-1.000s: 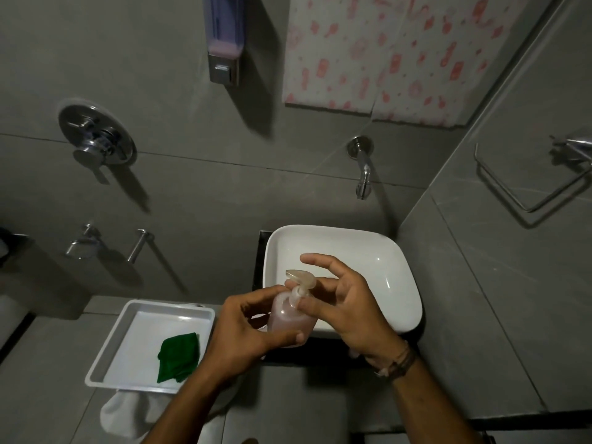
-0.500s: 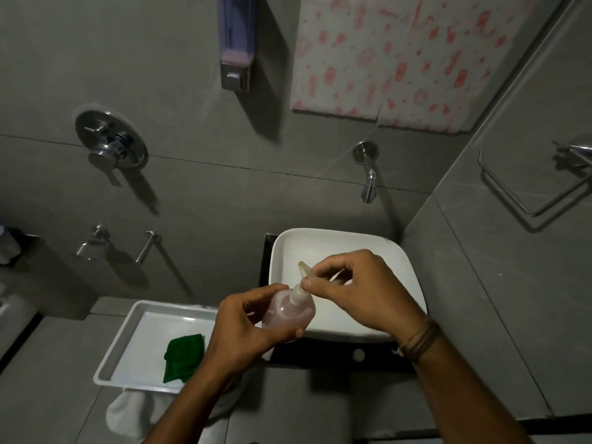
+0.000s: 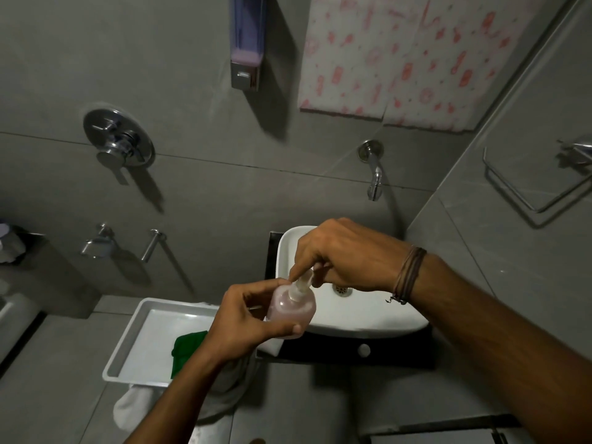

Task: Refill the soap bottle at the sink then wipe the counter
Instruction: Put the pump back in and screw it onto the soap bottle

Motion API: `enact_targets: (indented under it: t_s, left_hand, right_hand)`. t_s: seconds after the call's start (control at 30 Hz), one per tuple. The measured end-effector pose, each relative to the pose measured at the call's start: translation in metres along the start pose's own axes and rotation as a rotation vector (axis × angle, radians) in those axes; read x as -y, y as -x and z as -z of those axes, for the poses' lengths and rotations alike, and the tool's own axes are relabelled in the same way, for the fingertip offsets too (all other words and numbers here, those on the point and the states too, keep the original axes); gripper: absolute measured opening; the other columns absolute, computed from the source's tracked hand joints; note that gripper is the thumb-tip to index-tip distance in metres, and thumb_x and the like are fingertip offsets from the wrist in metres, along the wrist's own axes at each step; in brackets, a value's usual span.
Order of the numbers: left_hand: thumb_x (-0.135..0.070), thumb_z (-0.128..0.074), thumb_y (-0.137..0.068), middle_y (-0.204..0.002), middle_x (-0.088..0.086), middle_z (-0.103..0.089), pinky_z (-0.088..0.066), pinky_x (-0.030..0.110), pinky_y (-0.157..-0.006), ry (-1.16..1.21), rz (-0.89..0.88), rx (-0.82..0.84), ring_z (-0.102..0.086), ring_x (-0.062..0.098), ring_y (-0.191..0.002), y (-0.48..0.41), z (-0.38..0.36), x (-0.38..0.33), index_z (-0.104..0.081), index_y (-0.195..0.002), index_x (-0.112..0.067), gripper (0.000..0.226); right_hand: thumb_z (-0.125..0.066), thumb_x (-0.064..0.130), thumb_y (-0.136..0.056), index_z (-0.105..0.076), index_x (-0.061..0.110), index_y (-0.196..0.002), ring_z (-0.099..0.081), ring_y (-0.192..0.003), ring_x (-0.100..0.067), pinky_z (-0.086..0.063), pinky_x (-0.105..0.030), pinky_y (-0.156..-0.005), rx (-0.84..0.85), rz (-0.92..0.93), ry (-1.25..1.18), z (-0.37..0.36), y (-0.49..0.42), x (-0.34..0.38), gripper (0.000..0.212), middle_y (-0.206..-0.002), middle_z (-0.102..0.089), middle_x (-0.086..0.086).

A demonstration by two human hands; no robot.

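A small clear soap bottle [image 3: 293, 310] with pinkish liquid is held over the front left edge of the white sink [image 3: 368, 318]. My left hand [image 3: 246, 318] wraps around the bottle's body. My right hand [image 3: 346, 254] comes from above and pinches the translucent pump top [image 3: 303, 281] at the bottle's neck. A green cloth [image 3: 185, 347] lies in a white tray [image 3: 128, 341] to the left, partly hidden by my left forearm.
A wall tap [image 3: 373, 174] hangs above the sink. A wall soap dispenser [image 3: 246, 43] is mounted higher up, a chrome mixer valve [image 3: 118, 139] to the left. A towel ring [image 3: 528, 184] is on the right wall. A white cloth [image 3: 134, 408] hangs below the tray.
My right hand rose over the bottle and closed its fingers on the pump top; earlier they were spread beside it. The bottle stayed in my left hand.
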State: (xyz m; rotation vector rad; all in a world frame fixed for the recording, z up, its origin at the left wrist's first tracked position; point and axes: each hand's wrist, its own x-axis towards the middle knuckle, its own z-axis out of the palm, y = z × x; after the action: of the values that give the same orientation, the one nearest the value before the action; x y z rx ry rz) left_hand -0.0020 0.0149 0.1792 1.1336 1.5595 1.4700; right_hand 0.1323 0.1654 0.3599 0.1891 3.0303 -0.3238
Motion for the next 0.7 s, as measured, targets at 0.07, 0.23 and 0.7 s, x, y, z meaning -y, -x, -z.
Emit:
enact_targets:
  t_s: [0.07,0.23,0.7]
  left_hand:
    - [-0.04,-0.106,-0.058,-0.113,-0.009,-0.084,-0.062,0.022,-0.079,0.003,0.005,0.0,-0.081,0.012,-0.106,0.001,0.004,0.001,-0.079,-0.123,-0.039,0.07]
    - [-0.033,-0.107,-0.059,-0.114,-0.007,-0.084,-0.065,0.029,-0.087,-0.012,0.002,0.011,-0.08,0.016,-0.108,0.004,0.014,0.008,-0.079,-0.123,-0.038,0.069]
    - [-0.028,-0.103,-0.06,-0.113,-0.012,-0.082,-0.057,0.02,-0.089,-0.089,0.076,-0.063,-0.074,0.005,-0.109,0.068,-0.101,0.075,-0.081,-0.115,-0.035,0.059]
  right_hand:
    - [-0.075,-0.002,-0.081,-0.079,0.032,-0.109,-0.073,-0.082,-0.001,-0.059,-0.031,-0.075,0.006,0.024,0.011,-0.001,-0.002,0.003,0.044,-0.099,-0.075,0.014]
    - [-0.078,0.001,-0.082,-0.08,0.032,-0.109,-0.072,-0.082,-0.002,-0.059,-0.031,-0.074,-0.014,0.036,-0.012,-0.007,-0.006,0.009,0.04,-0.099,-0.076,0.014]
    - [-0.095,0.026,-0.054,-0.062,0.054,-0.121,-0.075,-0.08,-0.006,-0.062,-0.025,-0.072,-0.264,-0.738,-0.944,-0.258,0.139,-0.003,0.08,-0.116,-0.075,0.015]
